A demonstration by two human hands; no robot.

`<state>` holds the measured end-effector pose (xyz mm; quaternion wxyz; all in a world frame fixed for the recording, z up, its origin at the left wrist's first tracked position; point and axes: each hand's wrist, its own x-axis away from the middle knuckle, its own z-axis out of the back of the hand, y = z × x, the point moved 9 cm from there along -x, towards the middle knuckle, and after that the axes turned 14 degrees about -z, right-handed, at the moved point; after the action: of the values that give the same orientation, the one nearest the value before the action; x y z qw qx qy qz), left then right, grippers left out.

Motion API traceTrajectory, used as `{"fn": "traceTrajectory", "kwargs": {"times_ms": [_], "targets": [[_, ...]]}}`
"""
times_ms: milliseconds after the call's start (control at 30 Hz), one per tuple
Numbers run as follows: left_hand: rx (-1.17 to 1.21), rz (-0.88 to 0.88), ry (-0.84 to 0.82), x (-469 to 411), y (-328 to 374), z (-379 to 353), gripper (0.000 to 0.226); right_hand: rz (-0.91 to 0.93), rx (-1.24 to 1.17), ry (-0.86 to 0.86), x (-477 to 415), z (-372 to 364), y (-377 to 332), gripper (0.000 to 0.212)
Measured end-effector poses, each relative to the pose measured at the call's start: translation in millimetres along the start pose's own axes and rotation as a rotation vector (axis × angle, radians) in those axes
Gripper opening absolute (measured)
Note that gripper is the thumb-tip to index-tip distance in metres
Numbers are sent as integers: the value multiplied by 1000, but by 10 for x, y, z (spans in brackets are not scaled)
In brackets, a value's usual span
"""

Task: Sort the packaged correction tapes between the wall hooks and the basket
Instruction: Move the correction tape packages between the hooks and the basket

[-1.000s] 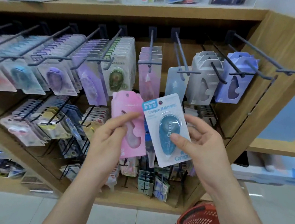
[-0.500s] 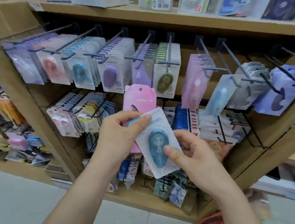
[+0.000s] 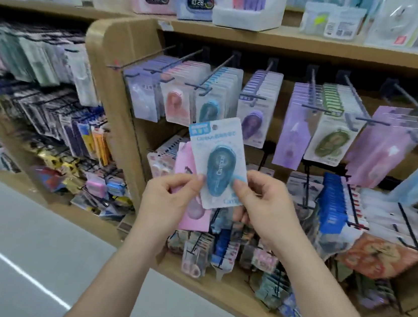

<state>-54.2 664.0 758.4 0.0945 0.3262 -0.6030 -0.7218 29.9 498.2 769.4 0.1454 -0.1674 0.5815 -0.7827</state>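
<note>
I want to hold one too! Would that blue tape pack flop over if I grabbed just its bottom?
Probably not: the blue pack stands straight though the left hand and right hand pinch only its lower part, so it looks stiff. Likely light, since fingertips alone hold it. Its smooth plastic front may be slippery.

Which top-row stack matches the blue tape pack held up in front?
The teal-blue stack, third from left, between the pink stack and the purple stack.

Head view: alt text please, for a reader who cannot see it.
Left hand and right hand pinch a blue correction tape pack before wall hooks full of similar packs; a pink pack sits behind it in the left hand.
</note>
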Motion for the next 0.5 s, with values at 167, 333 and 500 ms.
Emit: {"fn": "traceTrajectory", "kwargs": {"times_ms": [167, 333, 500], "targets": [[-49, 50, 76, -254, -141, 174, 10, 34, -36, 0, -502, -275, -165, 22], [-124, 44, 115, -612, -299, 208, 15, 1, -66, -10, -930, -408, -150, 17], [-175, 45, 149, -877, -376, 204, 18, -26, -126, 9, -1218, -446, -99, 20]]}}
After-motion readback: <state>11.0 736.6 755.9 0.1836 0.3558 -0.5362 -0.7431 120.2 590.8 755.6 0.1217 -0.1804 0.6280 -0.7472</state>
